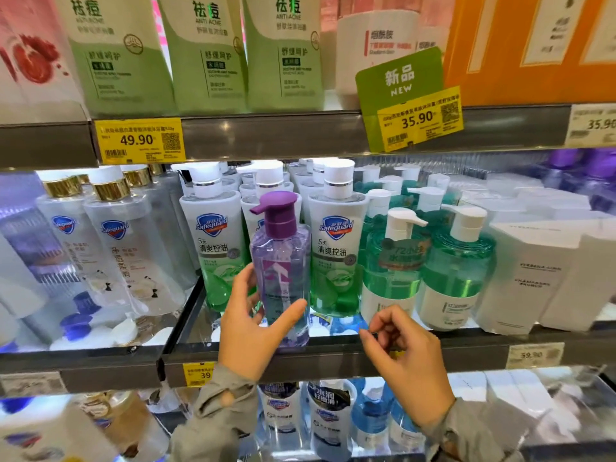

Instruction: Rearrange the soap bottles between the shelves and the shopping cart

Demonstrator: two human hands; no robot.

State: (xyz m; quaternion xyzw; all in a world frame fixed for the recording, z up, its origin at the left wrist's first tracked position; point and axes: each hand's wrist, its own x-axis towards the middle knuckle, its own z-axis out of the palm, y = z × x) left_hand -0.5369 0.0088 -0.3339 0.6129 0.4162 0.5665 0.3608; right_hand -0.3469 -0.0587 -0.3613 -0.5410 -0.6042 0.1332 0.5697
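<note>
Head view, and from where I stand it is a shop aisle. At the far left are clear bottles with gold caps [113, 248], then a row of white bottles [216, 241] with pump tops.

In front of that row, the left hand [246, 325] grips the purple bottle [281, 261] low on its body, thumb across the front and fingers round the far side. The bottle is upright at the front lip of the middle shelf [333, 358]. I cannot tell whether its base rests there or is just clear.

To the right stand green pump bottles [456, 271]. Below them, near the shelf edge, the right hand [403, 355] hovers with fingers loosely curled, holding nothing. White boxes [533, 271] fill the far right.

I judge this to be the handover between shelf and cart. Setting the bottle in needs a gap, and the rows look tight. Taking it away needs only a lift.

The cart is out of sight, so I cannot tell which way the bottle is going. The purple label is too blurred to read, and the back rows are hidden.
</note>
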